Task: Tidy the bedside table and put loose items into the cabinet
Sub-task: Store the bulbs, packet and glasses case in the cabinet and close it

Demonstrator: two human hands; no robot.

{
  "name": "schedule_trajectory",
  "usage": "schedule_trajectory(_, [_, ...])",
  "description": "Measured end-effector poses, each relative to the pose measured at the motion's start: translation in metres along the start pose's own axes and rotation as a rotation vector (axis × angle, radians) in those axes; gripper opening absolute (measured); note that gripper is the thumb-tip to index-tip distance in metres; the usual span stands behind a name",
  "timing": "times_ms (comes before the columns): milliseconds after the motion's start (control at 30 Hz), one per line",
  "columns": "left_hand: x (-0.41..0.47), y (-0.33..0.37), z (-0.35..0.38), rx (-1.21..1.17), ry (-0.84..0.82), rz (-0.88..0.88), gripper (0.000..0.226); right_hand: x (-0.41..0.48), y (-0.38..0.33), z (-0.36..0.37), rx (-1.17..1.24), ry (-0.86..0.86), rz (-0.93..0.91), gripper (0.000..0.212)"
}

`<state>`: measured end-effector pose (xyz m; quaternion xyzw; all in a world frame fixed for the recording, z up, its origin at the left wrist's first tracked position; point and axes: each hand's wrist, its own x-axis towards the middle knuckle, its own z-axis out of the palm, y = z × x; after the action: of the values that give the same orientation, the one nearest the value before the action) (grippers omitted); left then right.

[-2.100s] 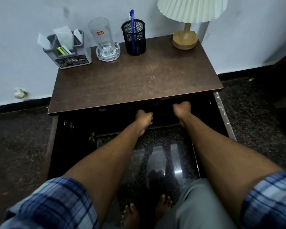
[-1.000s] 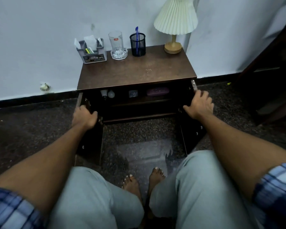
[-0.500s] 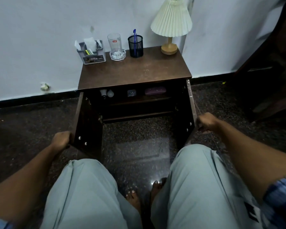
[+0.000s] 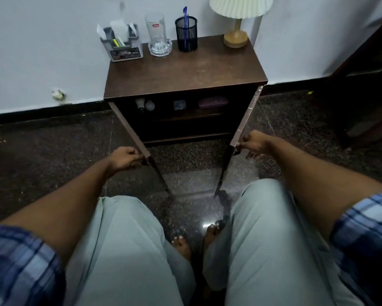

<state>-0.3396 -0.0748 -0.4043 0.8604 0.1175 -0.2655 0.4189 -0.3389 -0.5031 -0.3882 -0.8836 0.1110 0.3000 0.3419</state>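
Observation:
The brown bedside table (image 4: 185, 74) stands against the white wall with both cabinet doors swung out toward me. My left hand (image 4: 125, 159) grips the outer edge of the left door (image 4: 130, 130). My right hand (image 4: 252, 142) grips the outer edge of the right door (image 4: 244, 120). On the upper shelf inside lie two small bulbs (image 4: 144, 105), a small grey square item (image 4: 179, 104) and a purple case (image 4: 212, 102). On the tabletop stand a grey organiser (image 4: 122, 46), a glass (image 4: 158, 34) in a glass dish, a black mesh pen cup (image 4: 186, 34) and a lamp (image 4: 236, 37).
Dark speckled floor (image 4: 53, 155) surrounds the cabinet. Dark wooden furniture (image 4: 366, 96) stands at the right. My knees and bare feet (image 4: 181, 244) are just in front of the open doors. A small bit of debris (image 4: 58, 94) lies at the wall's base on the left.
My hands came out of the cabinet, moved onto the two doors, and have swung the doors inward from their wide-open position. The camera has come nearer to the table.

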Motion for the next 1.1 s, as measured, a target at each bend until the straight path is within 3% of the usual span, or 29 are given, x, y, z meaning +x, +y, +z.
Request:
schedule_trajectory(100, [0.015,0.02,0.012,-0.07,-0.024,0.002,0.012,0.016,-0.012,0.005,0.024,0.002,-0.019,0.021])
schedule_trajectory(267, [0.043,0.044,0.035,-0.253,-0.023,-0.037,0.009,0.042,-0.027,0.012,0.111,0.002,-0.022,0.032])
schedule_trajectory(667, [0.126,0.083,0.076,-0.475,0.179,-0.042,0.018,0.109,-0.066,0.035,0.353,0.146,-0.121,0.036])
schedule_trajectory(1100, [0.177,0.123,0.086,-0.599,0.378,-0.142,0.023,0.168,-0.111,0.04,0.239,0.38,-0.083,0.036])
